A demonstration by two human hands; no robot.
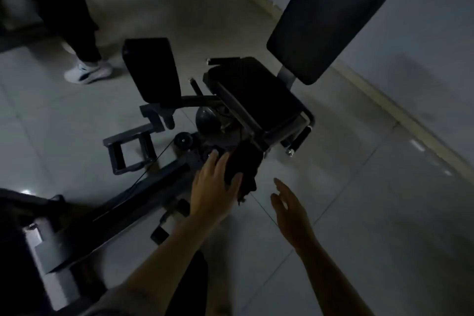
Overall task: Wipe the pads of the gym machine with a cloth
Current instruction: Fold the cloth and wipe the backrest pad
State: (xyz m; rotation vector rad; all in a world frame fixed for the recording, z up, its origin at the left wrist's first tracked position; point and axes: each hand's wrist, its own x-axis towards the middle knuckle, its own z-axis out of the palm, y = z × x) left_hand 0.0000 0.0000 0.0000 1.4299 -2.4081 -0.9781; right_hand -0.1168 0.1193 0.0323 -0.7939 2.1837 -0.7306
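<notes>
A gym machine stands on the tiled floor with a black seat pad (pixel 259 95), a tall black back pad (pixel 328 18) and a black leg pad (pixel 151 72) on the left. My left hand (pixel 215 187) holds a dark cloth (pixel 243 169) between thumb and fingers, just below the seat's near end. To its right, my right hand (pixel 289 210) hovers with its fingers spread and relaxed, holding nothing.
A person's dark trouser leg and white shoe (pixel 88 72) stand at the upper left. The machine's grey frame beam (pixel 143 187) and footrest (pixel 128 151) run toward the lower left. A wall skirting (pixel 410 120) lies on the right.
</notes>
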